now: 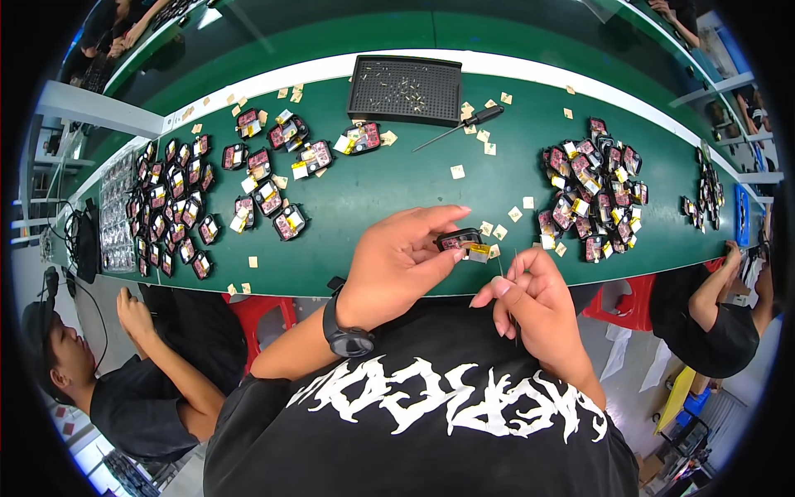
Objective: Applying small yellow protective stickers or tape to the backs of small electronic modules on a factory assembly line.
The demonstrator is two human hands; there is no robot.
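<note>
My left hand [387,263] is closed on a small black device housing [458,240], gripped between thumb and fingers just above the near table edge. A circuit board shows inside it, and a battery with yellow tape [479,252] sticks out on its right side. To the right of the housing, my right hand [537,305] pinches a thin pair of metal tweezers [500,267], whose slim tips point up beside the battery. Small square cream stickers [515,214] lie scattered on the green table [397,186] beyond my hands.
Similar housings form a heap [590,195] at right and a group [172,203] at left. A black tray [404,89] of tiny metal parts stands at the back, near a screwdriver [460,127]. Co-workers sit at left [157,389] and right [704,311].
</note>
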